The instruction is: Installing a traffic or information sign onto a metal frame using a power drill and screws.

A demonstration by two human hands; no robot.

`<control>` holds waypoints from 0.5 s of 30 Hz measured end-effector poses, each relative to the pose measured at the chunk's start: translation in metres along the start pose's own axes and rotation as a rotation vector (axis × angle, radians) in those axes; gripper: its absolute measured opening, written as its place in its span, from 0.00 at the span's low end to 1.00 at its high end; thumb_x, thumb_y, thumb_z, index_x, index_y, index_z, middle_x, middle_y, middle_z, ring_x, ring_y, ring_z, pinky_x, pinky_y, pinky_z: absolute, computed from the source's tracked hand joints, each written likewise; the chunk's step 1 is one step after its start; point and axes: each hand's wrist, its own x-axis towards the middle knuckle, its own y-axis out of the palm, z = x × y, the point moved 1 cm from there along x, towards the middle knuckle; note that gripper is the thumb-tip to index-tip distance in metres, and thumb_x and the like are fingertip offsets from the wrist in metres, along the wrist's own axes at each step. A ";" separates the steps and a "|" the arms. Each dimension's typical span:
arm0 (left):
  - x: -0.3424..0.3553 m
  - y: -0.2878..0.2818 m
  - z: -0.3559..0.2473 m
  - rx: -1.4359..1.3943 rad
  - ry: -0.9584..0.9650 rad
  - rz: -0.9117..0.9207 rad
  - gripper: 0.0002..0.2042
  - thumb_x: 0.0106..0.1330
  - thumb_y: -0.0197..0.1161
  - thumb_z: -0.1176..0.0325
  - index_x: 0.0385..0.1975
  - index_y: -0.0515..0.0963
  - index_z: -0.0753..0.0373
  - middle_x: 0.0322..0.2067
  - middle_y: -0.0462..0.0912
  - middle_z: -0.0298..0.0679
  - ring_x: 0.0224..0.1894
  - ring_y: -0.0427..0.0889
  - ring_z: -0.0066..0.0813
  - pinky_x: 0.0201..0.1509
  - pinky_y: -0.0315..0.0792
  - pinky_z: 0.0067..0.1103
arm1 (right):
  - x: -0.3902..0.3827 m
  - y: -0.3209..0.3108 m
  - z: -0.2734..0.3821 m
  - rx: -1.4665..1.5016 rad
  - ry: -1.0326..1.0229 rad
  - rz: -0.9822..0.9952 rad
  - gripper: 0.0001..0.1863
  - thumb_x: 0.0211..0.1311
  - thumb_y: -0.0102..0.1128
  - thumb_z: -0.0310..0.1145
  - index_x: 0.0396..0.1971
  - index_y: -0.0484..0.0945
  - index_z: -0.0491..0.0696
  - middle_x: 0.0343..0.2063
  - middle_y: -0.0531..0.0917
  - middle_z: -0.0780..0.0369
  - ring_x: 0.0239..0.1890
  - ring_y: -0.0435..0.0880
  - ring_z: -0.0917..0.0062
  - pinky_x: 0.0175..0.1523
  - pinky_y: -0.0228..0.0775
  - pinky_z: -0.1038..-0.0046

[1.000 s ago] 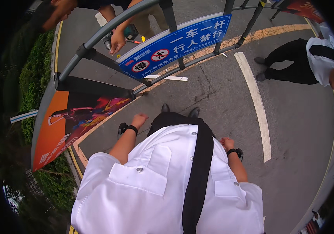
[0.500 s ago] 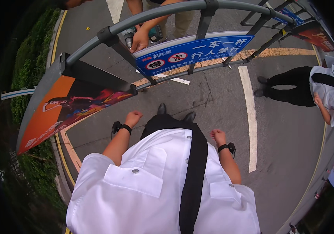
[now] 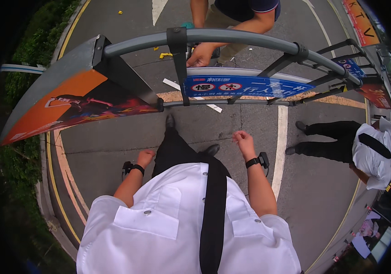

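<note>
Left hand (image 3: 145,158): grip state indeterminable. Right hand (image 3: 244,140): empty, fingers loosely apart. Grey tubular-metal barrier (image 3: 177,51): probably stiff, heavy; grasp upper rail (image 3: 245,38).

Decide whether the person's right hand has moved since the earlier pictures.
Yes: the right hand has moved forward in view, judged against the white road line, now appearing much nearer that line's far end.

To our left we see a green hedge (image 3: 26,166) behind a pale curb (image 3: 45,201). On our right, beyond a white painted line (image 3: 279,150) on the grey road (image 3: 319,205), stands a person (image 3: 371,160) wearing a white shirt (image 3: 372,171), black tie (image 3: 373,145) and black trousers (image 3: 346,145). Farther ahead, we have a small yellow piece (image 3: 120,12) on the road and, rightward, an orange board (image 3: 362,23).
</note>
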 end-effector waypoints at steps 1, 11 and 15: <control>0.009 0.001 0.027 -0.004 -0.051 0.029 0.10 0.67 0.75 0.61 0.39 0.95 0.61 0.34 0.96 0.45 0.41 0.96 0.39 0.50 0.86 0.36 | 0.000 0.010 0.024 -0.017 -0.081 -0.024 0.11 0.82 0.72 0.37 0.50 0.91 0.45 0.39 0.94 0.65 0.39 0.89 0.81 0.45 0.78 0.75; 0.106 -0.061 0.073 -0.041 -0.077 0.113 0.13 0.69 0.77 0.59 0.43 0.94 0.61 0.36 0.96 0.47 0.42 0.96 0.41 0.49 0.86 0.36 | -0.026 0.112 0.285 -0.619 -0.750 -0.396 0.22 0.64 0.82 0.25 0.56 0.86 0.44 0.54 0.89 0.54 0.59 0.87 0.57 0.63 0.81 0.60; 0.109 -0.102 0.019 -0.118 0.067 0.084 0.11 0.75 0.72 0.67 0.49 0.91 0.66 0.42 0.96 0.40 0.38 0.92 0.31 0.43 0.84 0.28 | -0.018 0.122 0.318 -0.887 -0.764 -0.485 0.31 0.57 0.85 0.25 0.62 0.83 0.43 0.61 0.86 0.49 0.67 0.81 0.43 0.75 0.71 0.46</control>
